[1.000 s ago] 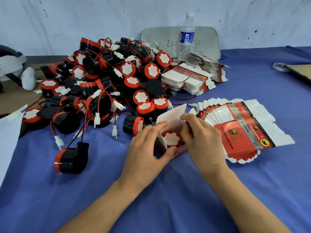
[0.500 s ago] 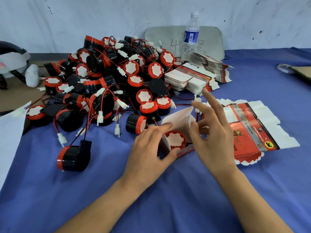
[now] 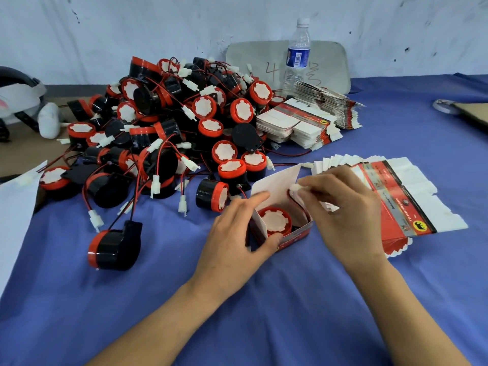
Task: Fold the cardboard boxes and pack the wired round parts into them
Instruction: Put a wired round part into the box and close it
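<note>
A small red-and-white cardboard box [image 3: 295, 235] stands open on the blue cloth, its white lid flap [image 3: 276, 186] raised. Inside sits a round black part with a red rim and white centre [image 3: 275, 221]. My left hand [image 3: 235, 233] grips the box's left side, thumb on its front edge. My right hand [image 3: 343, 207] pinches the part's white wire connector [image 3: 295, 188] just above the box, the red and black wire curving down into it. A fan of flat unfolded boxes [image 3: 401, 196] lies under and right of my right hand.
A big heap of black-and-red round parts with wires [image 3: 169, 122] fills the left middle; one part [image 3: 113, 247] lies apart in front. More flat box stacks [image 3: 303, 120] sit behind, next to a water bottle [image 3: 298, 56]. White paper [image 3: 15, 204] lies at the left edge.
My right hand dropped from a raised, spread pose and now pinches the white connector over the open box. My left hand stays on the box.
</note>
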Motion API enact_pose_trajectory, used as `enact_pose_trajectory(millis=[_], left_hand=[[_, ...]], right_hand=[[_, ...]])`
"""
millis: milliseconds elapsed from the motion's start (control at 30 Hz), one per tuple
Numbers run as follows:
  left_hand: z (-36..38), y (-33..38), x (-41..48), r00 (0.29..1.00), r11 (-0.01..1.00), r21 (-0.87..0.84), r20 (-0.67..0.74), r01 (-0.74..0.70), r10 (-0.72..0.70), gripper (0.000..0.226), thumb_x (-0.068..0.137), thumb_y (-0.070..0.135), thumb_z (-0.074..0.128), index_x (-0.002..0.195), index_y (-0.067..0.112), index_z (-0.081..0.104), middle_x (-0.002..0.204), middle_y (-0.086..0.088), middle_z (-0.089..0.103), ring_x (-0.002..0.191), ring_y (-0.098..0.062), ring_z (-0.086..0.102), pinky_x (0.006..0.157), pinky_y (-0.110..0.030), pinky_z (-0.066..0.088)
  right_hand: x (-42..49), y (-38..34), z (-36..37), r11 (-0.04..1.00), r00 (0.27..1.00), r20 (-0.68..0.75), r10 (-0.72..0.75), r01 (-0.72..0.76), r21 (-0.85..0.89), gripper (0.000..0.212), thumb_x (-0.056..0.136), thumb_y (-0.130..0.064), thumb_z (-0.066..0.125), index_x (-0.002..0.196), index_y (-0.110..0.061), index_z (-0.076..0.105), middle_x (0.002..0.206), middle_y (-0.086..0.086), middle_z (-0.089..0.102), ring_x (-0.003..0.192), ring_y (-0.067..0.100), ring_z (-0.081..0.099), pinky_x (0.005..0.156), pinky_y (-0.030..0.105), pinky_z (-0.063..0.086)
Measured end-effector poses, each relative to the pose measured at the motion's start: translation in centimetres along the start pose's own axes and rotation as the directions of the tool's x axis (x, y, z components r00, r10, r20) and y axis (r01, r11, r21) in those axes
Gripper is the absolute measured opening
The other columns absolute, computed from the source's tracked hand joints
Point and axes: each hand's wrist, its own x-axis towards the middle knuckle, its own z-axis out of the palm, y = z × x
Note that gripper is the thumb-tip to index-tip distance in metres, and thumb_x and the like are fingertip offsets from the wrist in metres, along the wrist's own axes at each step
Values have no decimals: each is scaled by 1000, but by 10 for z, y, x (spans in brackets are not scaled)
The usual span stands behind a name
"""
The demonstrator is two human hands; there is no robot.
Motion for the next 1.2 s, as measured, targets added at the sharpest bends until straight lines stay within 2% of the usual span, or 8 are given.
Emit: enact_pose_trajectory(millis=[367, 500, 700, 800, 867, 967, 1067, 1200], left_hand=[[3, -3, -1, 1000, 1000, -20, -16, 4, -5, 60, 80, 44, 64, 135, 41, 39, 127, 22, 47, 119, 5, 43, 97, -9, 34], [2, -3, -1, 1000, 1000, -19, -29, -6, 6, 60, 80, 45, 64, 135, 40, 40, 128, 21, 49, 121, 3, 44, 100, -20, 38], [2, -5, 1, 999, 998, -55, -41, -8, 6, 61, 80, 63, 57, 135, 42, 40, 123, 26, 49, 118, 12, 42, 98, -14, 36], [2, -7, 1, 999, 996, -90, -44, -9, 5, 61, 81, 61, 58, 136, 42, 42, 121, 30, 47, 118, 28, 27, 95, 0, 26], [1, -8, 2, 999, 993, -115, -46, 0, -6, 62, 83, 56, 61, 139, 44, 37, 123, 32, 43, 118, 31, 23, 92, 6, 21], [0, -9, 3, 999, 991, -130, -19, 26, -29, 70, 86, 54, 56, 145, 49, 20, 131, 38, 34, 124, 25, 26, 95, 4, 22], [1, -8, 4, 999, 985, -168, 11, 31, -30, 66, 89, 52, 50, 145, 53, 14, 143, 37, 26, 133, 21, 19, 99, 4, 19], [4, -8, 4, 998, 969, -243, 60, 46, -33, 60, 92, 46, 48, 143, 53, 17, 147, 38, 19, 138, 16, 14, 102, 2, 16]], right_hand=[[-2, -6, 0, 822, 922, 387, 10, 213, -529, 7, 76, -15, 80, 72, -19, 77, 71, -6, 71, 114, 34, 57, 103, 42, 23], [1, -10, -4, 807, 797, 555, 240, 154, -570, 28, 93, -31, 49, 89, -25, 76, 91, -10, 73, 136, 19, 36, 118, 42, 4], [-2, -14, -2, 840, 744, 610, 274, 124, -529, 68, 86, -55, 14, 88, -29, 77, 135, -23, 44, 142, 7, 10, 119, 38, 0], [-6, -11, -3, 910, 822, 538, 188, 60, -411, 52, 93, -48, 36, 81, -21, 78, 132, -11, 47, 134, 17, 28, 112, 37, 24], [-7, -7, -3, 967, 900, 425, 97, 16, -254, 29, 93, -25, 59, 73, -11, 74, 127, 0, 51, 117, 23, 48, 89, 31, 43], [-6, -2, -1, 999, 959, 281, 42, -34, -36, 23, 91, -3, 58, 105, -18, 70, 129, 1, 47, 89, 6, 57, 67, 18, 48], [0, 4, -1, 928, 929, 297, 220, -293, 231, 50, 93, 1, 54, 124, -39, 52, 122, -9, 50, 82, 0, 56, 72, 15, 48], [1, 13, 0, 699, 823, 408, 395, -557, 448, 28, 91, -8, 61, 111, -26, 64, 98, -8, 69, 81, 6, 61, 74, 20, 51]])
